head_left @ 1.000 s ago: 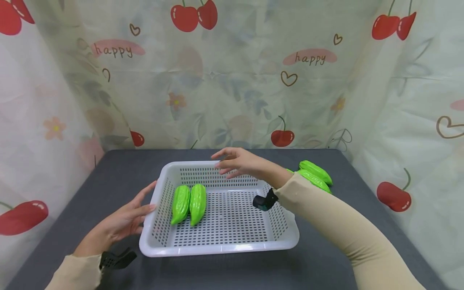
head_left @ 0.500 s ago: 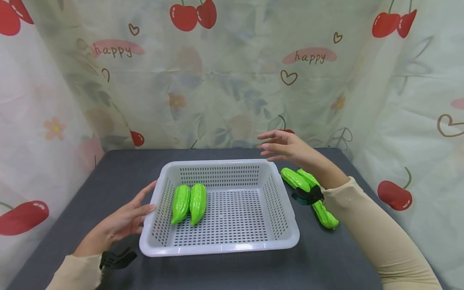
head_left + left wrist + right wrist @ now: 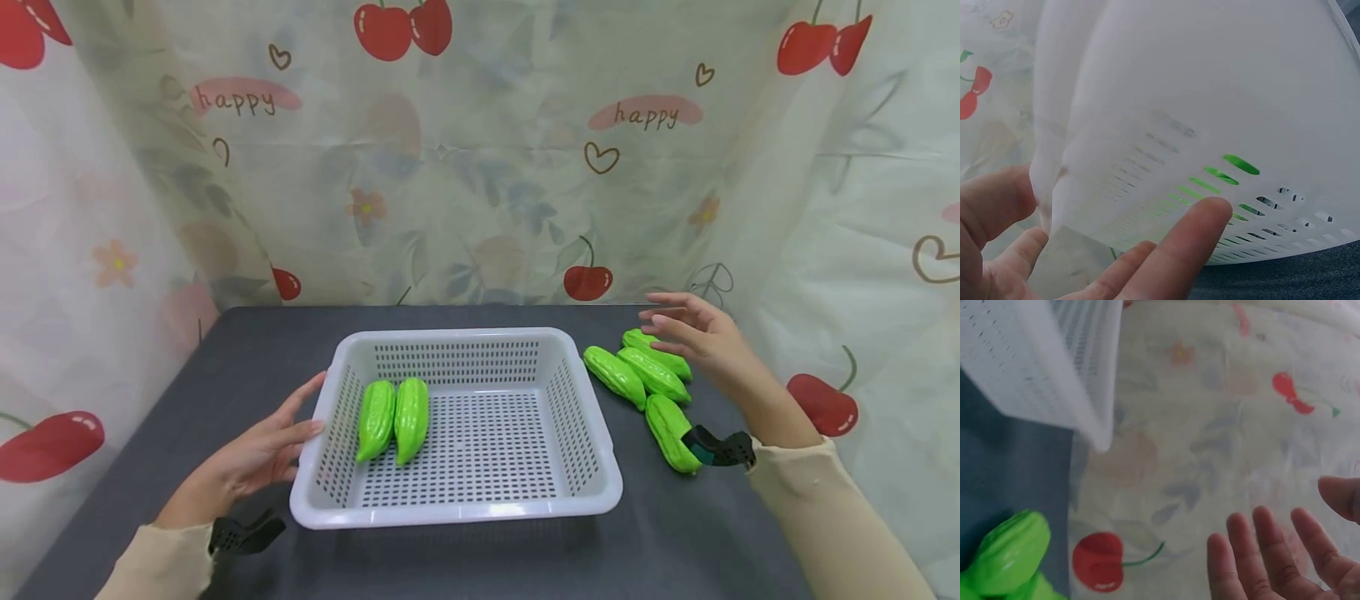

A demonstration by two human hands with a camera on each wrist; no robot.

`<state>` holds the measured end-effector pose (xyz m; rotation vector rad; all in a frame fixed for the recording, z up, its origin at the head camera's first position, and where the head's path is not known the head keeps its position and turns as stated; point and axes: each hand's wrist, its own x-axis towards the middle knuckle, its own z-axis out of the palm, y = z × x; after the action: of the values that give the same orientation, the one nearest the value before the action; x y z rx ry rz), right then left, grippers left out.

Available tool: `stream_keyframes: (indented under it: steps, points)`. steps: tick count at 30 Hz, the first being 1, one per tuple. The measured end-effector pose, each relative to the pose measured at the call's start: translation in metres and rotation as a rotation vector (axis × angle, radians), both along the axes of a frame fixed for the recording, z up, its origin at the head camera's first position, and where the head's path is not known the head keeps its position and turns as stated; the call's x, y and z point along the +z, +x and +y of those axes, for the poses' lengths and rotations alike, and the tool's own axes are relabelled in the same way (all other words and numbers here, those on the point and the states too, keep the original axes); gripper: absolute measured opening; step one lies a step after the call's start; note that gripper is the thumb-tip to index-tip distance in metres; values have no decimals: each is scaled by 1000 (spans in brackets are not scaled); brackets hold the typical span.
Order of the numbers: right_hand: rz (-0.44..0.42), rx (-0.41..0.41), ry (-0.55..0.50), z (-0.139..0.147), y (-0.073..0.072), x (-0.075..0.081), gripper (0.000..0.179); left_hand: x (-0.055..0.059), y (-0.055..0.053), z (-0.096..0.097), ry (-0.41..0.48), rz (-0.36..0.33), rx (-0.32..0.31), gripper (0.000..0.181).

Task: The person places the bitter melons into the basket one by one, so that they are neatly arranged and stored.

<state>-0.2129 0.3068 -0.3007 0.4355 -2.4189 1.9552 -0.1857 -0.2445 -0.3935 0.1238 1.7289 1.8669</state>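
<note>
A white perforated plastic basket (image 3: pixel 487 450) sits on the dark table. Inside it, toward the left wall, two bright green bitter melons (image 3: pixel 411 421) lie side by side. My left hand (image 3: pixel 251 462) touches the basket's left side with its fingers extended; in the left wrist view a fingertip (image 3: pixel 1207 215) lies near the slotted wall. Several more bitter melons (image 3: pixel 652 375) lie on the table to the right of the basket. Just above and beside the far ones hovers my right hand (image 3: pixel 701 337), fingers relaxed and holding nothing.
A cloth curtain (image 3: pixel 480 192) printed with cherries and flowers stands behind the dark table (image 3: pixel 420 567) and along both sides. Dark straps with wrist cameras sit on both wrists. One bitter melon (image 3: pixel 670 433) lies nearer the front, partly behind the right camera.
My right hand has moved right, from over the basket to beside the bitter melons on the table, uncovering them. My left hand and the basket have stayed put.
</note>
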Motion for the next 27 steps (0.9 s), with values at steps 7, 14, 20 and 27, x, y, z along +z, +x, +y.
stream_keyframes:
  steps: [7,14,20,27]
  points:
    - [93,-124,-17,29,14,-40,29,1,2,1,-15,10,9,81]
    - [59,-287,277,40,31,-79,45,1,1,1,-22,9,12,82]
    - [-86,-310,365,47,40,-98,61,1,1,0,-7,20,-9,82]
    - [-197,-274,421,53,52,-114,69,0,-1,-1,13,6,-16,80]
